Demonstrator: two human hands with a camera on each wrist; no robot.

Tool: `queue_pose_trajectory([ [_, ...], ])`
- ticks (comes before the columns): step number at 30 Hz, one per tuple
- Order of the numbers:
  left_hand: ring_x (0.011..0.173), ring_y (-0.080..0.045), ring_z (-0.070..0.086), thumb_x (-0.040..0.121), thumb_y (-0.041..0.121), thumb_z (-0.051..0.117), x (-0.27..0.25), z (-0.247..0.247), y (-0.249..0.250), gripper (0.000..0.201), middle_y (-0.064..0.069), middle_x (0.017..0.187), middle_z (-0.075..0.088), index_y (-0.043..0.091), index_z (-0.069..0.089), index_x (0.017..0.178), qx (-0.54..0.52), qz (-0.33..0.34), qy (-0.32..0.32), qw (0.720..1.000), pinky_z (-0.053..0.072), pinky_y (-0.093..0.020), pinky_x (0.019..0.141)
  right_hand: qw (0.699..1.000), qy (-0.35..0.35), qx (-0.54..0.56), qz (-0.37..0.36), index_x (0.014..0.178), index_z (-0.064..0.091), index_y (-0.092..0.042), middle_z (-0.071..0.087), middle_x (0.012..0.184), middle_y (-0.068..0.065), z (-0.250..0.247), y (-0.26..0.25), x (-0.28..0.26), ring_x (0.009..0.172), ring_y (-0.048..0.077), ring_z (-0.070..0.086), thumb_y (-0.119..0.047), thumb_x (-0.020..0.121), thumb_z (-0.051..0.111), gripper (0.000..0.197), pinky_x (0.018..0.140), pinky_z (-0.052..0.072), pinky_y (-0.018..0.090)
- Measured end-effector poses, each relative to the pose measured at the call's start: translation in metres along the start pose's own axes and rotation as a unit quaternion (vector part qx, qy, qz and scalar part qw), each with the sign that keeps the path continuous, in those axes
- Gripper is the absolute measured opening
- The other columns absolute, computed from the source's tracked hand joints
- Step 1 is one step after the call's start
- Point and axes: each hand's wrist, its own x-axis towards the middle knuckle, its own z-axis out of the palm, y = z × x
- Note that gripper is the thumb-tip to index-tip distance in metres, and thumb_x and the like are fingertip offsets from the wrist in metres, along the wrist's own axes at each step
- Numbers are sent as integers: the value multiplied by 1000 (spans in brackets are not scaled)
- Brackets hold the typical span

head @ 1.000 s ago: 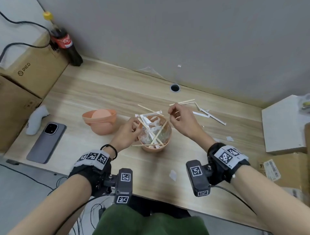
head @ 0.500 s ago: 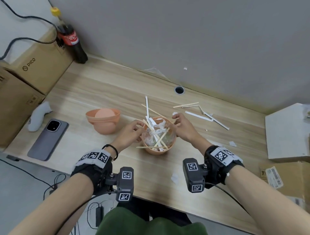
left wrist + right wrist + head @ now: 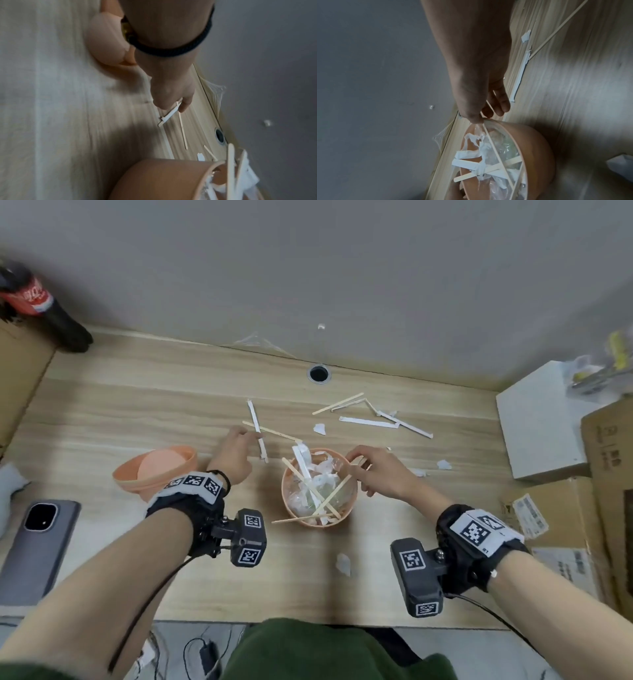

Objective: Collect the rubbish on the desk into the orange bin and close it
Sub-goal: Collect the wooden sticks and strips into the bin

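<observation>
Sticks jutting over bin

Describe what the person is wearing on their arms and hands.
Both forearms are bare. Each wrist has a black strap with a white band of square black-and-white markers, plus a black camera block with markers and a thin black cable. The left wrist also wears a black cord bracelet.

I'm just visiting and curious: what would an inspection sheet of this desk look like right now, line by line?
Surface: wooden desk, with a round cable hole.
Job's things: orange bin open, stuffed with wrappers and sticks; its lid lies upturned to the left.
Clutter: wooden sticks and white paper wrappers behind the bin; paper scrap in front.
Hands: left hand pinches a white wrapper; right hand pinches a stick at the bin's rim.
Cables: wires run from the wrist cameras; more under the desk.
Surroundings: phone, cola bottle, cardboard boxes, grey wall.
</observation>
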Motion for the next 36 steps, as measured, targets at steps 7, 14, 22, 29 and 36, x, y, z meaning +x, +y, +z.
queue_pose_trajectory([
  [7, 107, -34, 52, 85, -2, 56, 24, 11, 1, 27, -12, 113, 56, 12, 67, 106, 174, 72, 14, 982, 50, -48, 83, 996, 41, -73, -36, 100, 60, -23, 56, 74, -14, -2, 4, -3, 73, 8, 55, -43, 85, 64, 25, 72, 46, 29],
  [14, 113, -27, 46, 90, 11, 56, 22, 20, 18, 18, -7, 112, 55, 13, 69, 101, 266, 177, -8, 947, 41, -36, 77, 992, 62, -105, -24, 92, 57, -28, 58, 67, -11, 5, 6, 4, 75, 13, 57, -47, 84, 62, 21, 69, 46, 30],
  [22, 136, -32, 37, 83, 28, 71, 42, 19, 11, 62, -11, 146, 41, 11, 46, 137, 193, 213, -41, 957, 36, -44, 108, 989, 99, -108, 9, 95, 57, -19, 57, 66, -2, -16, 25, -10, 66, 17, 57, -41, 85, 65, 25, 62, 44, 30],
  [29, 104, -35, 55, 93, 23, 58, 32, 22, 15, 26, -14, 109, 60, 4, 59, 112, 202, 122, -1, 972, 43, -42, 75, 993, 112, -39, 17, 110, 46, -19, 64, 70, 9, -17, 28, -17, 59, 18, 60, -36, 84, 67, 37, 63, 50, 34],
  [36, 99, -35, 60, 96, 3, 39, 18, 34, 17, 21, -19, 111, 58, -2, 46, 114, 300, 88, -20, 950, 44, -36, 71, 992, 67, 67, 81, 121, 43, -24, 63, 87, 2, -18, 29, -23, 67, 29, 70, -42, 82, 65, 48, 61, 59, 36],
])
